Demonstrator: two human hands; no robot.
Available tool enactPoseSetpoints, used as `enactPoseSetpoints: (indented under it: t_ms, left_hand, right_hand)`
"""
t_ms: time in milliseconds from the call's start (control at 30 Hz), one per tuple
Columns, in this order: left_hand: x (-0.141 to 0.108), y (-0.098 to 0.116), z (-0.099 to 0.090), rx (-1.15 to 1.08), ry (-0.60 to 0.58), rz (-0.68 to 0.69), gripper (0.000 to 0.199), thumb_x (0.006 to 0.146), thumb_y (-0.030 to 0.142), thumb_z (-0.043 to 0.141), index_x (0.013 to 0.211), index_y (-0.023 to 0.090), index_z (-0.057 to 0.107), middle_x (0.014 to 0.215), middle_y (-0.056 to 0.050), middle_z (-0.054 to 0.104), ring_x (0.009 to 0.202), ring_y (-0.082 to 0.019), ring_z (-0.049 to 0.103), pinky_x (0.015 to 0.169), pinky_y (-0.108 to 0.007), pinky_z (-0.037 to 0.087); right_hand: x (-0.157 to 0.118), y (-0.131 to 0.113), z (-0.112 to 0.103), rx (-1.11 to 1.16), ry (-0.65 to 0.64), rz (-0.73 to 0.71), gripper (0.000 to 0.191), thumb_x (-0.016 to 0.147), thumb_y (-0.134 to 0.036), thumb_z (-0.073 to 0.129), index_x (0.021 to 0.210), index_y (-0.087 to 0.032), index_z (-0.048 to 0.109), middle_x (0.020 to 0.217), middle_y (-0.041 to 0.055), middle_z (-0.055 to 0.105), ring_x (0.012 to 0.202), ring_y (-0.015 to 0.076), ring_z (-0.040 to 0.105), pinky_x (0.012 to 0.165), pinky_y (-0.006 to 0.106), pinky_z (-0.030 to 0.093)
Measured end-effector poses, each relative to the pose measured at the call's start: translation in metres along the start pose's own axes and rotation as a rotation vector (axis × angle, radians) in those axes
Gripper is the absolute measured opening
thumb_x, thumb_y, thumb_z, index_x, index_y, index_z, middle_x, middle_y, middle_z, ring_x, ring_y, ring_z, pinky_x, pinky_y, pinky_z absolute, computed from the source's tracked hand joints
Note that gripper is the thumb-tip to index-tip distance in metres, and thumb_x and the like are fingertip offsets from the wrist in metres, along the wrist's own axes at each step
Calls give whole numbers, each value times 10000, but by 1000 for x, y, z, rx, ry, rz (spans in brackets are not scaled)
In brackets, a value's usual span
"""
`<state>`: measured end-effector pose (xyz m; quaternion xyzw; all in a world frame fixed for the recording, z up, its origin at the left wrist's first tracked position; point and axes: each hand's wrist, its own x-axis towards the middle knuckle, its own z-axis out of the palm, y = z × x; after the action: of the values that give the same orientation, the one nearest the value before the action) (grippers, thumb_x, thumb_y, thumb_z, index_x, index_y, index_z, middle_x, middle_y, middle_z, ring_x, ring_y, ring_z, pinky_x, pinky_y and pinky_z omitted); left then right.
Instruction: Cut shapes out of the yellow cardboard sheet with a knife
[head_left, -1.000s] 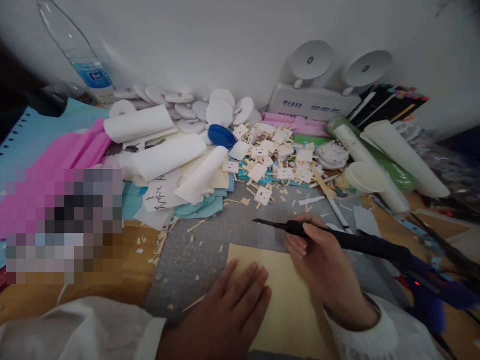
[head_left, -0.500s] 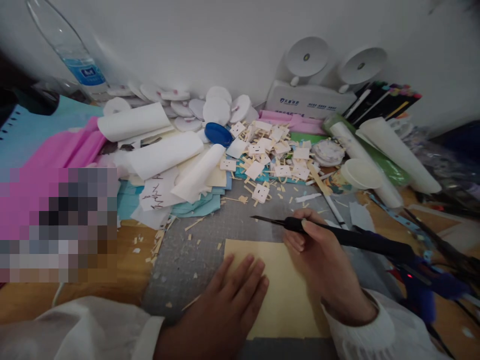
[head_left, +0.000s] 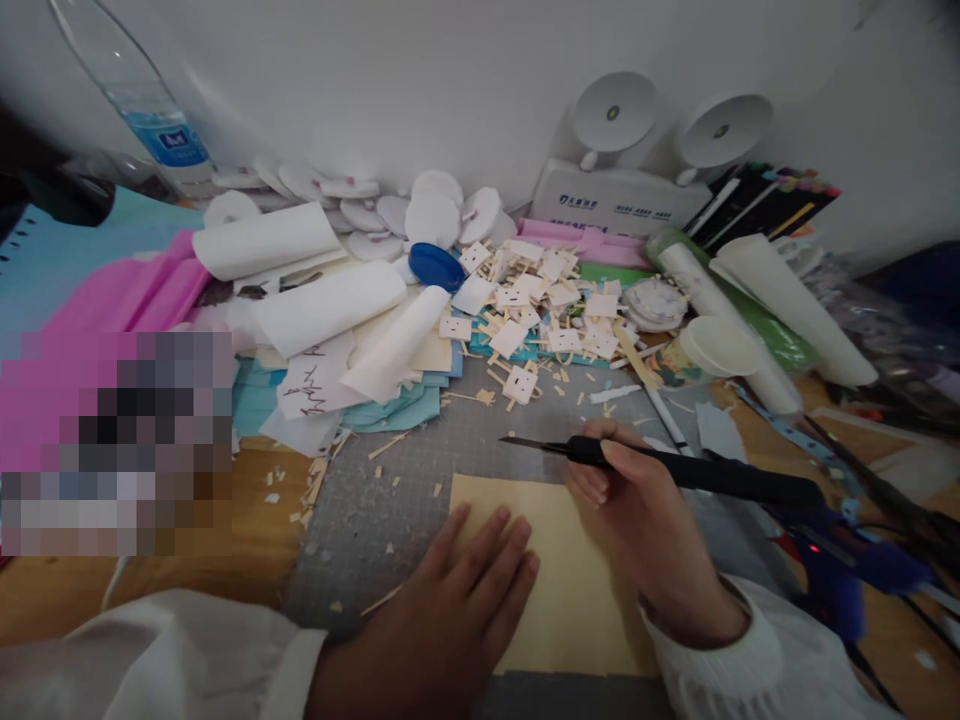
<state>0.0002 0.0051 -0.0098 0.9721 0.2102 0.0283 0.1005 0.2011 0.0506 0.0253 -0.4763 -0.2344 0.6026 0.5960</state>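
Head view: we've got our left grip [head_left: 457,600] spread flat, palm down, fingers extended and clasping nothing, on the yellow sheet [head_left: 577,590]. Sheet lies on the grey cutting mat [head_left: 375,490], itself on the wooden surface [head_left: 255,530]. Our right grip [head_left: 652,525] is closed around the black-handled knife [head_left: 697,475], blade pointing left, seen over the mat beyond the sheet's far edge; we can't tell if it touches. Further back: pile of small white squares [head_left: 517,300], blue cap [head_left: 436,267], paper cup [head_left: 716,347].
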Motion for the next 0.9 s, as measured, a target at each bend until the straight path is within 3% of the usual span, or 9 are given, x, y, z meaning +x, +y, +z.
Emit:
enactPoseSetpoints:
  t_ms: [200, 367, 600, 767, 900]
  left_hand:
    - [0, 1, -3, 50, -3, 13, 645, 903, 349, 450, 1449, 49, 279, 1532, -199, 232, 1417, -371, 163, 1108, -566, 129]
    - [1, 1, -1, 74, 0, -6, 633, 911, 362, 437, 1452, 71, 286, 1538, -186, 223, 1426, -364, 132, 1102, -574, 109]
    - [1, 1, 1, 84, 24, -2, 610, 933, 368, 390, 1448, 57, 289, 1533, -199, 226, 1425, -375, 115, 1093, -580, 89]
    - [0, 1, 2, 65, 24, -10, 602, 951, 384, 358, 1451, 57, 280, 1532, -201, 223, 1428, -374, 88, 1098, -575, 40]
    - [1, 0, -1, 15, -9, 5, 642, 937, 386, 378, 1464, 44, 242, 1539, -212, 184, 1424, -386, 101, 1097, -588, 71]
  right_hand:
    - [1, 0, -1, 9, -8, 9, 122, 701, -289, 689, 770, -199, 642, 497, -48, 431, 488, 89, 357, 480, 225, 310]
    - [2, -2, -1, 52, -4, 2, 144, 683, -286, 702, 727, -199, 595, 486, -61, 414, 473, 77, 343, 481, 208, 317]
    - [3, -2, -2, 5, 5, -35, 164, 707, -309, 687, 809, -193, 631, 508, -59, 418, 493, 72, 341, 485, 200, 297]
    - [1, 1, -6, -128, 17, -134, 177, 802, -363, 634, 907, -219, 626, 505, -66, 421, 485, 80, 352, 484, 224, 271]
    - [0, 3, -9, -342, 65, -316, 237, 899, -416, 534, 992, -227, 642, 488, -67, 414, 460, 92, 358, 471, 250, 261]
